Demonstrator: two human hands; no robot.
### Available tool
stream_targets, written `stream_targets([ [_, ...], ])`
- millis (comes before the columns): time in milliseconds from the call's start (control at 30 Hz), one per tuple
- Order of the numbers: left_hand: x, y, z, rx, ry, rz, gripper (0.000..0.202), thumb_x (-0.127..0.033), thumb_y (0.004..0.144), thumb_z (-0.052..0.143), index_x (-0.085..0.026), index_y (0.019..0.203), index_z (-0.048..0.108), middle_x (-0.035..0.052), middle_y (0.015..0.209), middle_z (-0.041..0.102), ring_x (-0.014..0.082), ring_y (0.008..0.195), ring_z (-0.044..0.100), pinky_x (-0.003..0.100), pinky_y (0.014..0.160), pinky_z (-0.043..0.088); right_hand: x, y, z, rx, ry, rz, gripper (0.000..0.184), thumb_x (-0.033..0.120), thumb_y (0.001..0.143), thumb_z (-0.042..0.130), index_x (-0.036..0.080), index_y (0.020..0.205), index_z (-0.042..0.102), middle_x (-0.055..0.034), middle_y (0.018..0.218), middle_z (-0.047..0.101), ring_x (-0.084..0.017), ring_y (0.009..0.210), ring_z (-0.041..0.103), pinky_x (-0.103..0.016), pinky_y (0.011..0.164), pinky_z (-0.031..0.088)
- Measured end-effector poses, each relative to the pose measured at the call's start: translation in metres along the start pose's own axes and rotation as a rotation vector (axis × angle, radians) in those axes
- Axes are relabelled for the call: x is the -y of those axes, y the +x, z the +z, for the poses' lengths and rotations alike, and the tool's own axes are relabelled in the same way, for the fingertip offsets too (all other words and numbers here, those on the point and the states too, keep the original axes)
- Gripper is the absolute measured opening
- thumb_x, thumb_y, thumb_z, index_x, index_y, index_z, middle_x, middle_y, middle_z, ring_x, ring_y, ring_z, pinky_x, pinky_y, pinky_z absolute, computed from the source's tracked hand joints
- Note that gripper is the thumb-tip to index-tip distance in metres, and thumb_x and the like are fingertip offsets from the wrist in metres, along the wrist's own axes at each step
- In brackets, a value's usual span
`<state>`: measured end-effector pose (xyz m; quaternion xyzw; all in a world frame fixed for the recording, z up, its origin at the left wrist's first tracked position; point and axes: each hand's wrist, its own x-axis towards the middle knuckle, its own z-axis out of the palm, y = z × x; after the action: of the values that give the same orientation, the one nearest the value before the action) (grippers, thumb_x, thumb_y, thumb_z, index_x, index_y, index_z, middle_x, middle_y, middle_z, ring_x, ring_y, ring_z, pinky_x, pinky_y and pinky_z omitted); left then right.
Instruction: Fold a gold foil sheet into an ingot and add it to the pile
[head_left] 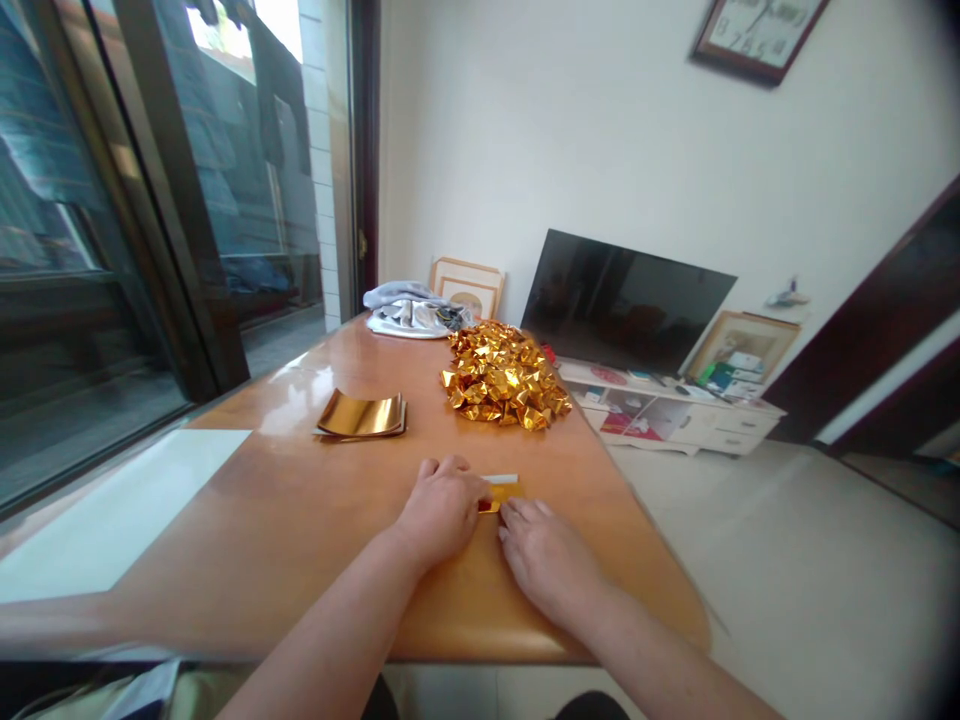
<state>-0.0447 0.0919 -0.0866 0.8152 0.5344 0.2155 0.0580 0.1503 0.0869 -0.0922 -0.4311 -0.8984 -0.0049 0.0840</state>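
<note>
A small sheet of gold foil paper [508,491], with a pale strip along its far edge, lies on the wooden table between my hands. Its near edge looks folded over. My left hand [444,508] has its fingers curled onto the left part of the sheet and covers that side. At the near right edge, the fingers of my right hand [547,558] are pressed together on the paper. Farther left sits a stack of gold foil sheets [364,413], slightly curved. Beyond my hands is a large heap of folded gold foil pieces [506,375].
The wooden table [300,530] narrows away from me, its right edge close to the heap. A pale sheet [127,505] covers its left side. Bundled cloth [412,310] lies at the far end. A television [630,300] and a white cabinet [697,425] stand beyond.
</note>
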Motion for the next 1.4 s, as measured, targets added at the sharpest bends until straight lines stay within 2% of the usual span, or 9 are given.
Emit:
stream_targets([
  [133, 0.006, -0.001, -0.003, -0.026, 0.013, -0.028, 0.026, -0.017, 0.088, 0.052, -0.027, 0.085, 0.076, 0.0060, 0.097, 0.072, 0.0285, 0.108, 0.051, 0.044, 0.089, 0.032, 0.009, -0.001, -0.006, 0.034, -0.040, 0.040, 0.039, 0.035, 0.103, 0.040, 0.013, 0.123, 0.066, -0.0139, 0.120, 0.068, -0.026, 0.109, 0.061, -0.037, 0.098, 0.045],
  [333, 0.014, 0.001, -0.002, -0.013, 0.047, -0.094, 0.026, -0.024, 0.088, 0.054, -0.030, 0.088, 0.079, 0.0078, 0.099, 0.066, 0.0274, 0.101, 0.050, 0.044, 0.088, 0.035, 0.023, 0.003, -0.011, 0.069, -0.154, 0.028, 0.058, 0.055, 0.099, 0.043, 0.008, 0.126, 0.065, -0.0201, 0.118, 0.068, -0.032, 0.110, 0.061, -0.043, 0.099, 0.043],
  [467, 0.018, 0.002, 0.000, 0.015, 0.015, -0.135, 0.026, -0.026, 0.087, 0.055, -0.034, 0.089, 0.080, 0.0072, 0.101, 0.065, 0.0276, 0.101, 0.050, 0.045, 0.089, 0.036, 0.025, 0.006, -0.018, 0.075, -0.138, -0.008, 0.053, 0.053, 0.097, 0.050, 0.008, 0.116, 0.070, -0.0175, 0.109, 0.070, -0.031, 0.105, 0.060, -0.042, 0.099, 0.042],
  [633, 0.020, 0.002, 0.001, -0.003, -0.003, -0.141, 0.027, -0.027, 0.087, 0.056, -0.036, 0.090, 0.081, 0.0077, 0.099, 0.064, 0.0280, 0.100, 0.050, 0.045, 0.089, 0.036, 0.023, 0.008, -0.021, 0.101, -0.077, 0.009, 0.044, 0.047, 0.097, 0.053, 0.011, 0.114, 0.070, -0.0144, 0.109, 0.069, -0.027, 0.102, 0.061, -0.036, 0.093, 0.045],
  [900, 0.022, 0.003, -0.004, 0.038, -0.029, -0.194, 0.025, -0.029, 0.085, 0.058, -0.039, 0.091, 0.080, 0.0068, 0.098, 0.065, 0.0290, 0.098, 0.052, 0.047, 0.090, 0.035, 0.031, 0.009, -0.021, 0.113, -0.165, -0.035, 0.052, 0.054, 0.098, 0.045, 0.013, 0.120, 0.067, -0.0158, 0.107, 0.069, -0.030, 0.099, 0.061, -0.039, 0.086, 0.047],
  [1133, 0.026, 0.003, -0.001, 0.044, -0.075, -0.247, 0.025, -0.031, 0.084, 0.059, -0.040, 0.092, 0.080, 0.0063, 0.099, 0.068, 0.0294, 0.100, 0.053, 0.047, 0.090, 0.034, 0.039, 0.011, -0.029, 0.189, -0.234, -0.062, 0.056, 0.060, 0.097, 0.042, 0.018, 0.128, 0.062, -0.0162, 0.104, 0.070, -0.030, 0.093, 0.065, -0.038, 0.078, 0.047],
  [1400, 0.028, 0.006, 0.002, 0.051, -0.107, -0.286, 0.027, -0.028, 0.081, 0.058, -0.042, 0.089, 0.080, 0.0037, 0.101, 0.071, 0.0303, 0.101, 0.055, 0.047, 0.091, 0.035, 0.042, 0.011, -0.039, 0.243, -0.224, -0.090, 0.064, 0.070, 0.094, 0.036, 0.022, 0.131, 0.057, -0.0158, 0.107, 0.070, -0.031, 0.092, 0.067, -0.040, 0.077, 0.047],
])
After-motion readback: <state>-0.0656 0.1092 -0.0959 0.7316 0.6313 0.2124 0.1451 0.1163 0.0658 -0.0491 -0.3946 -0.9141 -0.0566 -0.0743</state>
